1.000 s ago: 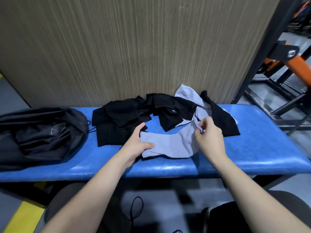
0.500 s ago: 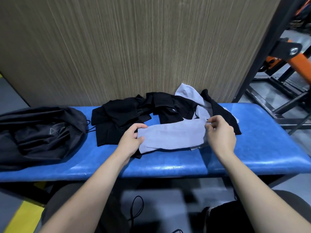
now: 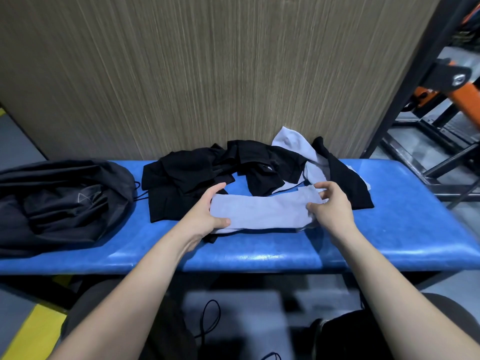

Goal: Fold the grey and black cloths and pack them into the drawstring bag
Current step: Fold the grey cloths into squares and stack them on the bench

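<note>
Both hands (image 3: 265,211) on grey cloth (image 3: 262,210)

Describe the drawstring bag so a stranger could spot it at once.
Find the long blue padded bench against the wood-grain wall. At its far left end lies the crumpled dark grey drawstring bag. Unlike the black cloths beside it, it shows cords and a faint triangle logo.

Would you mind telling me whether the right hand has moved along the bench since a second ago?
Yes. The right hand has slid rightward along the blue bench, away from the drawstring bag, stretching out the grey cloth.
</note>
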A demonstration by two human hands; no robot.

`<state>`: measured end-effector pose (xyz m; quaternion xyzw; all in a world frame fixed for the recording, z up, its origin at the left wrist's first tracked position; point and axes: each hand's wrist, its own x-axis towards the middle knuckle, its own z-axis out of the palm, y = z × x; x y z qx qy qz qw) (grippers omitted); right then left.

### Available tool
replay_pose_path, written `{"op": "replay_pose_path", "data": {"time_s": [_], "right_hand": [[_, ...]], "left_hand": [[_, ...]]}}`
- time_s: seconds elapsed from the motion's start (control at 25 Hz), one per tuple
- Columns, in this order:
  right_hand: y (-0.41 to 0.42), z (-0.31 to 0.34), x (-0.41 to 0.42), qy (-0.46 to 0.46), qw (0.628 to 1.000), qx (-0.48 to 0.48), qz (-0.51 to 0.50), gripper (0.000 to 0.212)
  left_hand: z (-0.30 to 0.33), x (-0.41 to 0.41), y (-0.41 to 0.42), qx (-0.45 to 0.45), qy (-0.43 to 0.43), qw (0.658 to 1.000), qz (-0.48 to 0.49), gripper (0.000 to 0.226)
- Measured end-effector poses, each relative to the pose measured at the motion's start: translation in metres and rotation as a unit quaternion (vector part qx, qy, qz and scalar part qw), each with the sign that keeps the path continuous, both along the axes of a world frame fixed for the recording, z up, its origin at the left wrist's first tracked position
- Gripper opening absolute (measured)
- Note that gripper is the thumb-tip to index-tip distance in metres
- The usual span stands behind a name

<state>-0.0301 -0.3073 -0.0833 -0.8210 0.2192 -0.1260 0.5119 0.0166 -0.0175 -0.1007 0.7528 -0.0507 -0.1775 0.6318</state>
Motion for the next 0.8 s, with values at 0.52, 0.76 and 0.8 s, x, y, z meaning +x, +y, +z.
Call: {"op": "replay_pose_path", "data": {"time_s": [0.52,0.76,0.8], "right_hand": [[0.027,0.008,-0.011,-0.113,0.990,-0.070,0.043,0.036],[0.083,0.012,-0.010,-0.139,0.978,-0.074,0.134,0.036],[0.095,0.011,-0.009,-0.139,0.976,-0.072,0.150,0.036]], "left_hand": [[-0.004,-0.008,-0.005,0.035,-0.005,0.999,0.000,0.048],[-0.001,-0.013,-0.006,-0.046,0.053,0.997,0.038,0.034],[0.001,-0.014,-0.007,-0.072,0.067,0.994,0.050,0.032]]}}
